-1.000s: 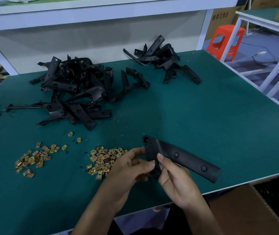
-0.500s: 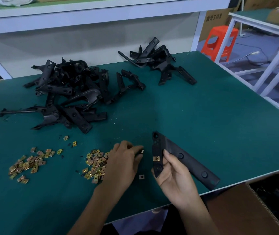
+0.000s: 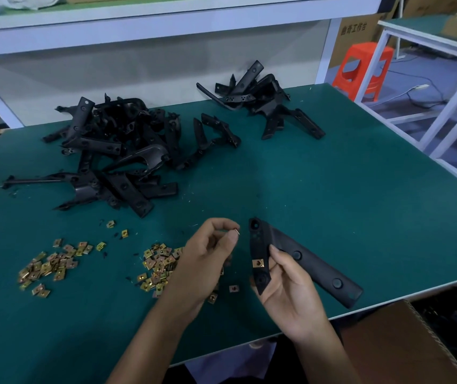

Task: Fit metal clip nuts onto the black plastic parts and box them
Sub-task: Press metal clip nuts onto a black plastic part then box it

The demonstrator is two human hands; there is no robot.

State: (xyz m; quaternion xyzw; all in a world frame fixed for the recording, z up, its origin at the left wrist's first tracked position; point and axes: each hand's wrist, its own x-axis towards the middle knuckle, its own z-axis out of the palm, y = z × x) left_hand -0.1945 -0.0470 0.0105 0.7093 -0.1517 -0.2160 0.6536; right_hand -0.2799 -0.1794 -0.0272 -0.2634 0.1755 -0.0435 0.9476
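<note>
Brown cardboard box (image 3: 405, 350), below the front right edge of the green tabletop (image 3: 346, 203), interior out of view. Near that edge, well apart from the two rear heaps of black plastic parts (image 3: 116, 156) (image 3: 260, 103): right hand (image 3: 288, 295), fingers curled round one matte, angled black plastic part (image 3: 313, 270) with round holes and one fitted clip nut (image 3: 258, 263). Left hand (image 3: 208, 259), curled, pinches a small brass-coloured clip nut (image 3: 237, 231) just beside it, above two loose piles of clip nuts (image 3: 158, 267) (image 3: 52, 268).
</note>
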